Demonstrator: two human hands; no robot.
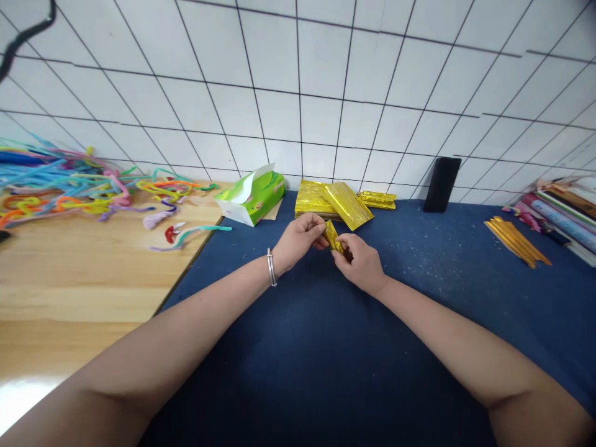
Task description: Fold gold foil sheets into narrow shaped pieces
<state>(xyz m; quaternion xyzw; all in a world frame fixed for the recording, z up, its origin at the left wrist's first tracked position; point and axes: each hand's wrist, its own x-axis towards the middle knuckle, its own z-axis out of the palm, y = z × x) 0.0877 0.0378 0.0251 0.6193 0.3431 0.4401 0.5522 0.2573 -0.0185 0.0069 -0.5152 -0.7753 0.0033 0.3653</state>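
A small folded piece of gold foil paper (332, 234) is held up between both hands over the dark blue surface (302, 347). My left hand (300, 241), with a silver bangle at the wrist, pinches its left end. The fingers of my right hand (361, 262) are closed on its lower right end. Just beyond them lies a stack of gold foil sheets (311, 197), with a loose gold sheet (349, 205) slanted across its right side. Some narrow folded gold pieces (378, 199) lie to the right of the stack.
A green tissue pack (254, 194) stands left of the stack. Tangled pipe cleaners (84, 186) cover the far part of the wooden table (93, 292). A black phone (442, 184) leans on the tiled wall. Flat golden strips (516, 241) and piled books (565, 214) lie at right.
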